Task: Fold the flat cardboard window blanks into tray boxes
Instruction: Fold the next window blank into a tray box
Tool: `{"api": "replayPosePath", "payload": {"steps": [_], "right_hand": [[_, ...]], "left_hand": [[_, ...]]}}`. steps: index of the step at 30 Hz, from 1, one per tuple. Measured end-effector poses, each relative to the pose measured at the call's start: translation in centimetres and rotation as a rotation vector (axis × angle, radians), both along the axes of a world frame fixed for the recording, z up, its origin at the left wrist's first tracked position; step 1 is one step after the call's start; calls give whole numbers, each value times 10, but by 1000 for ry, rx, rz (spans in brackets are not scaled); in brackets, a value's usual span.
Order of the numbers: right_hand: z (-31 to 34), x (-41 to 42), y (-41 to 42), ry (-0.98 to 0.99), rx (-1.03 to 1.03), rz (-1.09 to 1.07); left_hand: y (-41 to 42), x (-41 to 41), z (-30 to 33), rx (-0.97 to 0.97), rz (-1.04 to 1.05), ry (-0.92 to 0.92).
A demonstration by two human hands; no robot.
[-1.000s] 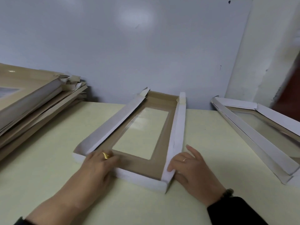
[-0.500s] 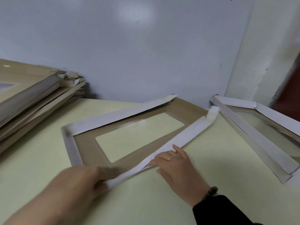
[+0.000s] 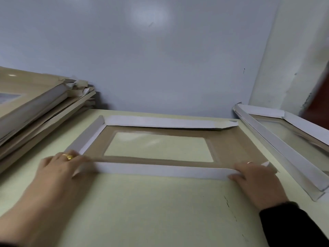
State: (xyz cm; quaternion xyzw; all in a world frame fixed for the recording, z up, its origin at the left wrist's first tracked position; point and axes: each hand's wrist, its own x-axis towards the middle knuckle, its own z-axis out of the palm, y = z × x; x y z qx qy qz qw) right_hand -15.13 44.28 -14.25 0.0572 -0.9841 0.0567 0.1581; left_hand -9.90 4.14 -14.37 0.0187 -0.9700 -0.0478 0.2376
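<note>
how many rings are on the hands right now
2. A gold ring sits on the left hand at the tray's near-left corner; a thin ring on the right hand at the near-right corner. Fingers tucked out of sight could hide more.

Your work surface is a pale yellow-green table (image 3: 160,211) that runs back to a grey-blue wall. Take the window blank (image 3: 231,145) as your landmark: it lies flat on the table at the centre, brown face up, its clear window showing the tabletop beneath, with white flaps raised along its far, left and near edges. To the left of the blank, near but apart from it, a slanting stack of flat blanks (image 3: 41,107) rests on the table against the wall. To the right of the blank, just beside its right end, a folded tray box (image 3: 281,150) sits on the table with white walls upright.
</note>
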Motion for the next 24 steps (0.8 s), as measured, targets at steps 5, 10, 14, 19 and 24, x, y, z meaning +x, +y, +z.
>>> {"api": "replayPosePath", "payload": {"steps": [5, 10, 14, 19, 24], "right_hand": [[2, 24, -68, 168, 81, 301], [3, 53, -108, 202, 172, 487], [7, 59, -94, 249, 109, 545], [15, 54, -54, 10, -1, 615], [2, 40, -23, -214, -139, 596]], "left_hand": [[70, 2, -3, 197, -315, -125], [109, 7, -16, -18, -632, -101], [103, -1, -25, 48, -619, -107], [72, -23, -25, 115, -511, -119], [50, -20, -16, 342, -467, -171]]}}
